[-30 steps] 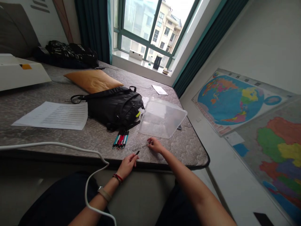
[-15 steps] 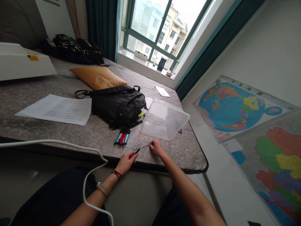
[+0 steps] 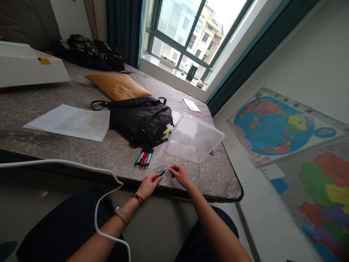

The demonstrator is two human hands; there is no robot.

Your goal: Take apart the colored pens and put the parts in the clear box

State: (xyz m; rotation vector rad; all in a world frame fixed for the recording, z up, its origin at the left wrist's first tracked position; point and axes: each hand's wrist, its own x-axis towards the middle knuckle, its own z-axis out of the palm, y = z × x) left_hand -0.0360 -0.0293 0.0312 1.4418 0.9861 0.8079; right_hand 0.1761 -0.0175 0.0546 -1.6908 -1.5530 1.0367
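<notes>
My left hand (image 3: 148, 185) is closed around a pen (image 3: 161, 173) with a black end and a bit of red, held over the mattress's front edge. Just right of the pen's end is my right hand (image 3: 180, 175), its thumb and fingertips pinched together. Whatever may be between them is too small to make out. Behind my left hand lies a bunch of pens (image 3: 144, 158) in teal, white, red and black. Beyond my right hand a clear plastic box (image 3: 195, 140) rests on the mattress (image 3: 218, 178).
A black backpack (image 3: 133, 122) lies behind the pens, with printed sheets (image 3: 73, 122) left of it. Farther back are an orange-brown cushion (image 3: 117, 86) and a white box (image 3: 29, 69). A white cable (image 3: 98, 203) hangs across my left forearm.
My right hand has moved left, closer to the pen's end. My left hand still holds the pen and has shifted slightly right. The whole view has shifted a little.
</notes>
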